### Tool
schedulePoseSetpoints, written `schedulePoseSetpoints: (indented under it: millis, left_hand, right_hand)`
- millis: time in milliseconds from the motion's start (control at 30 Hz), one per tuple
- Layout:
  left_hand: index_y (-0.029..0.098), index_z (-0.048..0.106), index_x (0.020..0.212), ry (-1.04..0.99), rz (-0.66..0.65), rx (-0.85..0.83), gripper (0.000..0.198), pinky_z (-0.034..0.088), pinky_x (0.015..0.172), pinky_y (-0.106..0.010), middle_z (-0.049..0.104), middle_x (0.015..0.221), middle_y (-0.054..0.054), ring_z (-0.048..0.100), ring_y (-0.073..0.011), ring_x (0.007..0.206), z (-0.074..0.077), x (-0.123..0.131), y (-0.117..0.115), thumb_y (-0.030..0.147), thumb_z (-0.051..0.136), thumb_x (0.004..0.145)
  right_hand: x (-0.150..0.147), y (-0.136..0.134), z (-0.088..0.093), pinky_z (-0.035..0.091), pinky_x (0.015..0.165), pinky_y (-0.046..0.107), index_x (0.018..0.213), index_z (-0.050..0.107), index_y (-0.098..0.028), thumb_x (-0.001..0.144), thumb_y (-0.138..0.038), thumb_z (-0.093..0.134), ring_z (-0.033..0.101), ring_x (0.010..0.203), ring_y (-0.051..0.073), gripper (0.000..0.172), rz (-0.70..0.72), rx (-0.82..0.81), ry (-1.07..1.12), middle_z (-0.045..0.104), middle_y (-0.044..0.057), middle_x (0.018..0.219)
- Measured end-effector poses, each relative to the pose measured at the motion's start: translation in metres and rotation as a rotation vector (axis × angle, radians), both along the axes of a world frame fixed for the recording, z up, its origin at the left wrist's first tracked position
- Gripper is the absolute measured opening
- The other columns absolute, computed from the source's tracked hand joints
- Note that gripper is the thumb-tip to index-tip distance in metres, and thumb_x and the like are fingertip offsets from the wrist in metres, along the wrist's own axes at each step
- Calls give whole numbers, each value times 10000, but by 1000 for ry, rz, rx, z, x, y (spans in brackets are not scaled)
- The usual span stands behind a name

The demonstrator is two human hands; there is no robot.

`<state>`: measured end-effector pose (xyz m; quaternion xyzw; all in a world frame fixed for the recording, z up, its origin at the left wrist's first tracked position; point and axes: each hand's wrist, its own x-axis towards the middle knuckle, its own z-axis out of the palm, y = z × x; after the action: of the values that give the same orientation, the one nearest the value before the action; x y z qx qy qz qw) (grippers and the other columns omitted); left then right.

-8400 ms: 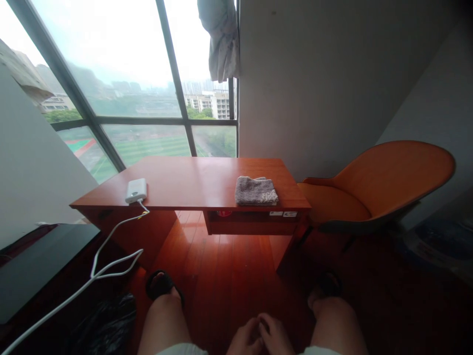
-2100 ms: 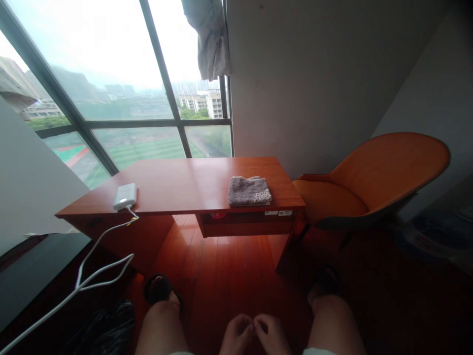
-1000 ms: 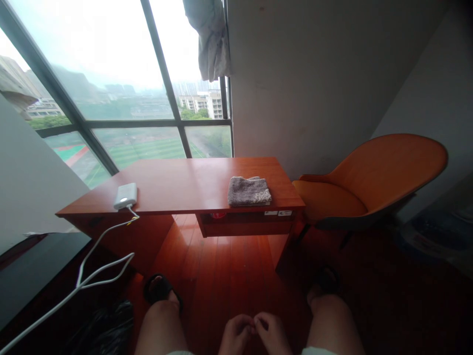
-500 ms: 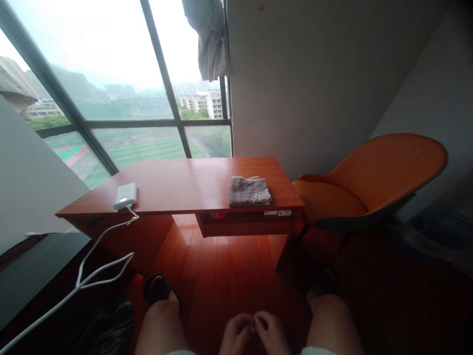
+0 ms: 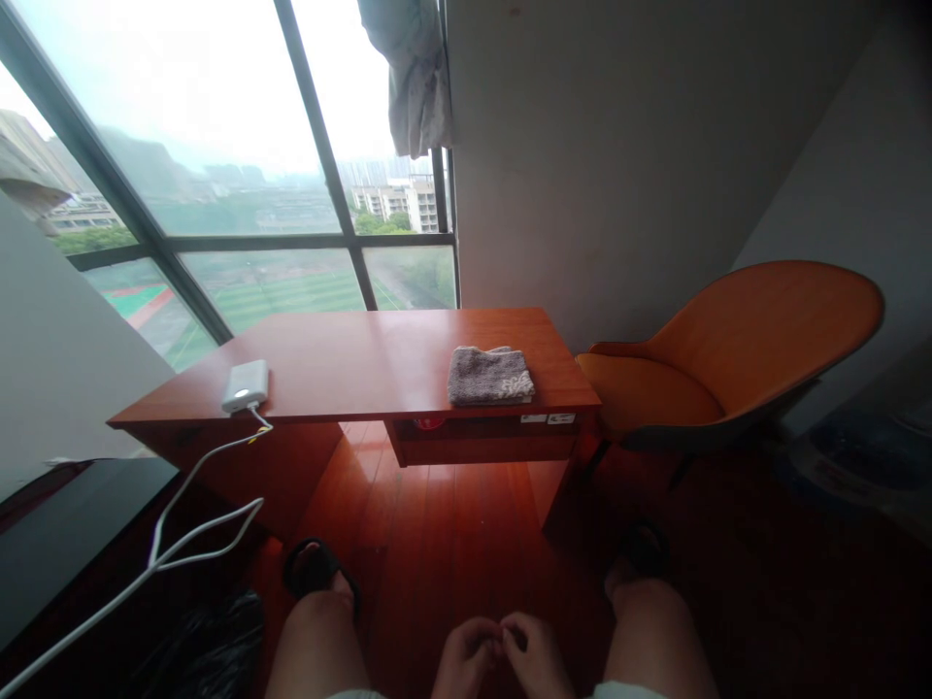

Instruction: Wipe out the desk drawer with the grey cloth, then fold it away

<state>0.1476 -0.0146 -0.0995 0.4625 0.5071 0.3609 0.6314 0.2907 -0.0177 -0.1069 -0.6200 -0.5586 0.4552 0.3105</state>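
Observation:
My left hand [image 5: 464, 656] and my right hand [image 5: 533, 654] meet at the fingertips, low in the picture between my knees. Both have curled fingers pressed together, and no object shows in either one. Beyond them stands a reddish-brown wooden desk [image 5: 349, 364]. On its right part lies a folded grey-brown towel [image 5: 489, 375] with a pale pattern at one corner. A white power bank or charger-like box [image 5: 246, 384] sits near the desk's front left edge, with a white cable [image 5: 190, 476] plugged into it. Neither hand touches the desk or these things.
An orange chair [image 5: 772, 340] stands right of the desk. Under the desktop is an open shelf [image 5: 473, 447] with a red item inside. At left are a dark flat surface [image 5: 80, 534] and a black plastic bag [image 5: 211, 646]. Windows [image 5: 269, 282] rise behind.

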Motion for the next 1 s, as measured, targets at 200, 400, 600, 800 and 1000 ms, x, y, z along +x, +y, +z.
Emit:
schedulePoseSetpoints:
  millis: [200,400,600,800,1000]
  left_hand:
    - [161,707,804,-8,7,-19,220,426,638,-259,643,704,-25,538,-156,656,-6,1,0,247,580,646]
    - [166,709,789,-5,-2,-24,213,437,666,-272,640,694,-20,553,-166,671,-2,1,0,242,582,636]
    - [169,706,792,-76,8,-39,209,423,636,-259,641,687,-12,542,-155,651,3,1,0,241,599,627]
    - [171,705,814,-66,8,-78,248,411,617,-261,644,706,-19,540,-158,648,12,2,0,310,634,621]
    - [172,700,845,-106,9,-97,278,388,587,-247,649,722,-14,540,-149,642,11,2,-1,324,663,615]
  right_hand:
    - [-1,0,1,460,746,294,799,676,-188,776,-270,467,649,810,209,226,-27,-29,35,715,74,836]
    - [-1,1,-10,463,744,297,742,662,-192,759,-227,468,646,776,205,197,-24,4,7,704,62,784]
    - [-1,1,-5,465,747,293,750,658,-195,749,-214,460,650,780,204,199,-35,4,8,709,63,788]
    - [-1,0,-1,459,737,284,746,631,-199,745,-204,467,648,781,200,164,-31,-11,17,701,61,792]
    - [-1,0,-3,457,747,289,773,619,-199,738,-189,453,641,795,200,170,-42,-13,20,695,62,813]
